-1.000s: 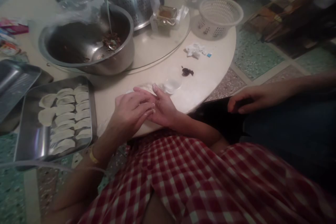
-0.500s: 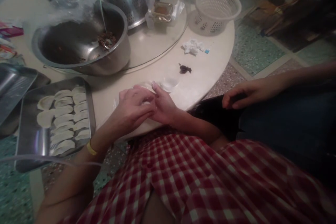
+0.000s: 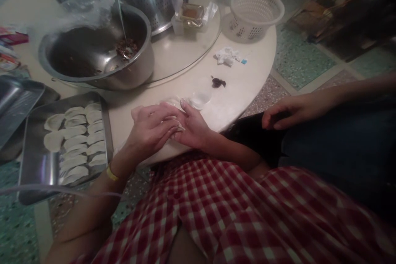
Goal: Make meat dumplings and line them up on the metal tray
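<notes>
A pale dumpling (image 3: 177, 127), mostly covered by fingers, is between my two hands above the table's near edge. My right hand (image 3: 193, 126) is turned palm up under it, with the thumb raised, and bears it. From the left, my left hand (image 3: 151, 128) reaches across with bent fingers closed on the dumpling's edge. Just beyond my hands lie round dough wrappers (image 3: 199, 100) on the tabletop. To the left, a metal tray (image 3: 37, 165) carries rows of folded dumplings (image 3: 74, 142).
A steel bowl (image 3: 136, 70) with dark filling and a spoon stands behind, beside a large colander (image 3: 148, 0). Farther right are a white plastic basket (image 3: 256, 12), crumpled tissue (image 3: 227, 55) and a dark scrap (image 3: 218, 82). Another person's hand (image 3: 291, 111) rests at the right.
My left hand has shifted slightly left and its fingers have moved along the dumpling. More of the dumpling's edge shows. The other person's hand has stayed put.
</notes>
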Tool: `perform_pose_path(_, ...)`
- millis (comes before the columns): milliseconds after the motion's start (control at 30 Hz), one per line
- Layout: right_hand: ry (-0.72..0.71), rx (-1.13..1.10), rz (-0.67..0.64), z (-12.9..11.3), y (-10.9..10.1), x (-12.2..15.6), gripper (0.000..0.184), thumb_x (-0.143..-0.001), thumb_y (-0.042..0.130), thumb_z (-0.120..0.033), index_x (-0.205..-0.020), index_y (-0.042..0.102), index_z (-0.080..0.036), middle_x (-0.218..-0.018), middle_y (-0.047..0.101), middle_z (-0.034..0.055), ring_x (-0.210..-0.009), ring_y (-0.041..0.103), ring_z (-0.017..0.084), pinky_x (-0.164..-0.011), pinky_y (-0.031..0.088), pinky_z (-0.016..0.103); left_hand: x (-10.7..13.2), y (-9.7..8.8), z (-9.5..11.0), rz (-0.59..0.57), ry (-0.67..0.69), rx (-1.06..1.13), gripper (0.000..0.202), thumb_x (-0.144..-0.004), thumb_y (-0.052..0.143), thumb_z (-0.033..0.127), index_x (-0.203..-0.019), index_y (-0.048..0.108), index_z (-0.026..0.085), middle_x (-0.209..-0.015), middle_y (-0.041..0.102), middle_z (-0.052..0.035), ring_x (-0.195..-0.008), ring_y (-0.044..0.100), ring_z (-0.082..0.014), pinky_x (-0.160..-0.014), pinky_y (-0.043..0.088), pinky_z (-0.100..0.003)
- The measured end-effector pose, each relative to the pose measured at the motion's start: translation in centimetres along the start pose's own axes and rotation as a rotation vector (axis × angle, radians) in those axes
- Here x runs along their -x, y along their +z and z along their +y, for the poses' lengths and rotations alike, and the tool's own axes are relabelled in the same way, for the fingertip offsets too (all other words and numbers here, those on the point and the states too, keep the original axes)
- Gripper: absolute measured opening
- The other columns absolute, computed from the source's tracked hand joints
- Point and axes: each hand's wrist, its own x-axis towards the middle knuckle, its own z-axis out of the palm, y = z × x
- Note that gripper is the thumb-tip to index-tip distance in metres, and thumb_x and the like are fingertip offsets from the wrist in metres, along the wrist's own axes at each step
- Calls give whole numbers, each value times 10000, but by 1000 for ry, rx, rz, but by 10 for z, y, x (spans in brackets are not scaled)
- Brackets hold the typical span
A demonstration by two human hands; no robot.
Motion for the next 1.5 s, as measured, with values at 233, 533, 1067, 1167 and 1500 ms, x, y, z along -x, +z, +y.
perform_pose_path(233,4,69,-42,3,2,0,538,-1032,121,-439,-1137,589,-197,-825,680,18,-571,570,117,-526,496,215,4,-4,-2,-19,-51,93,233,-889,664,280,-1120,670,247,-1223,660,-85,-1054,603,-241,-934,443,-443)
perform_pose_path(533,18,156,-42,15,15,1,549,-1023,98,-388,-1190,581,-187,-869,680,26,-526,526,114,-479,474,222,7,-8,9,-85,-52,114,194,-942,562,331,-886,734,263,-1188,662,-65,-1103,559,-257,-933,417,-443)
perform_pose_path(1067,21,203,10,38,25,12,547,-1015,125,-460,-1301,527,-226,-978,703,32,-619,604,126,-549,514,230,39,-22,32,161,-242,33,107,-895,624,262,-903,730,247,-1111,706,-58,-1014,607,-238,-929,463,-470)
perform_pose_path(1167,55,226,-24,42,16,10,518,-1001,178,-500,-1283,541,-262,-967,692,13,-603,590,127,-526,503,232,41,-21,37,185,-208,18,100,-890,629,238,-905,728,227,-1102,713,-61,-1056,596,-241,-949,470,-464)
perform_pose_path(1500,-15,240,-39,50,25,4,465,-993,206,-472,-1213,550,-249,-939,699,29,-767,677,163,-658,589,305,53,-21,35,153,-285,-54,285,-890,639,386,-1142,695,264,-1272,656,-92,-1179,555,-304,-984,455,-515)
